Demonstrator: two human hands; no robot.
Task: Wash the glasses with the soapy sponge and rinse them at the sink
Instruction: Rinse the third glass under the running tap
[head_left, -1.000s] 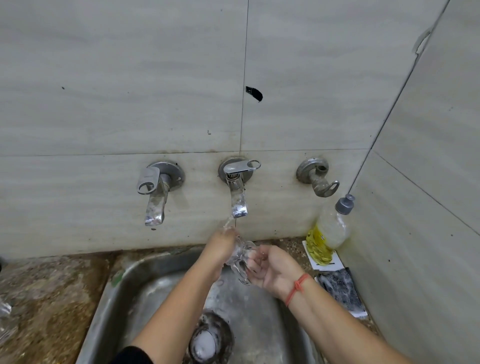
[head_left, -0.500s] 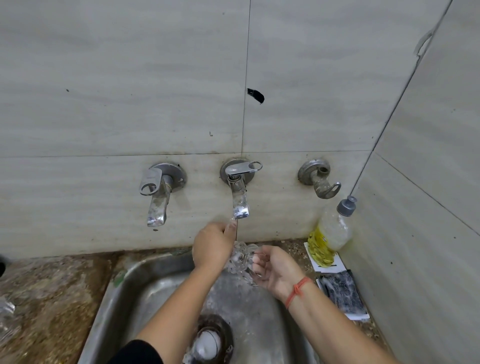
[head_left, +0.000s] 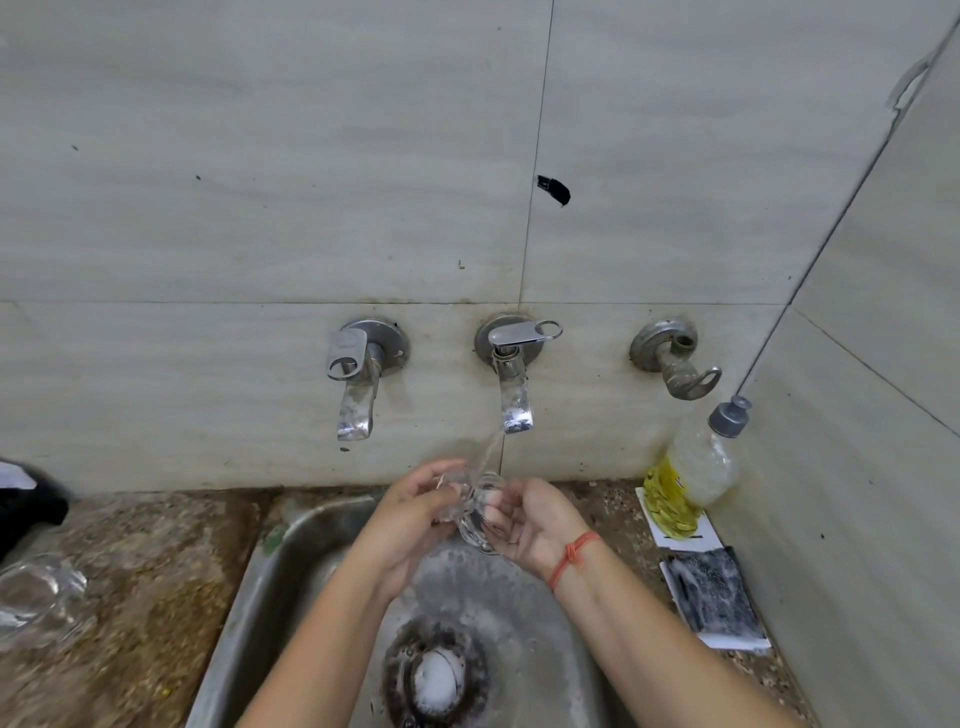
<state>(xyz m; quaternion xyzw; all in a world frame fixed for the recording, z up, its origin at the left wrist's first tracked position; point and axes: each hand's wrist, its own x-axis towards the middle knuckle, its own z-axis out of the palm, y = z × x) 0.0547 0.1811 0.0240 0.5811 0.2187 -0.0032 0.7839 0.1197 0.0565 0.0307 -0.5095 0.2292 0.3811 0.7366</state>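
Glass (head_left: 475, 512) lies on its side over the back of the sink (head_left: 249, 587), under the running middle tap (head_left: 511, 384). Left hand (head_left: 410, 519) & right hand (head_left: 540, 525) each have fingers curled round it. To rinse well: turn it so water gets inside & over the rim, and grip firm, prob. slippery. Foam sits on the drain (head_left: 436, 675). Bottle (head_left: 691, 467) at the worktop's back right corner has yellow liquid low down. Second glass (head_left: 36, 597) is at the left edge, contents unclear.

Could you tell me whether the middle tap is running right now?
On: water streams from the middle tap onto the glass.
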